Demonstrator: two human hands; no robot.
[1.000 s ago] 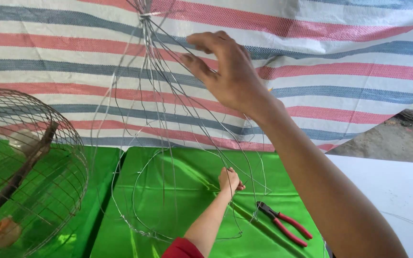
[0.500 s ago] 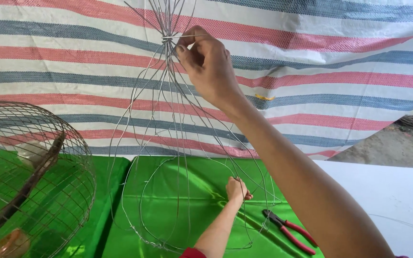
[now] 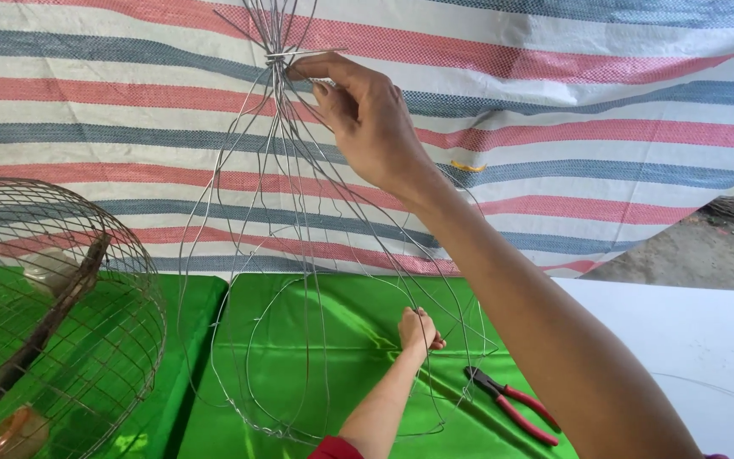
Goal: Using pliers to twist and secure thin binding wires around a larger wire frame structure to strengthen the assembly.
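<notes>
A wire frame of many thin curved strands is seen standing on a green cloth, its strands gathered at the top into one tied knot. The right hand is raised to that knot, with thumb and fingers curled closed and pinching the wire just beside the binding. The left hand is shown low on the cloth, closed around strands near the frame's lower right edge. One pair of red-handled pliers is laid on the cloth just right of the frame, apart from both hands. One finished domed wire cage is cut off by the left edge of the view, a gap of cloth being left between it and the frame. A striped tarpaulin closes the background. To the right, a white surface adjoins the cloth, crossed by one loose wire.
</notes>
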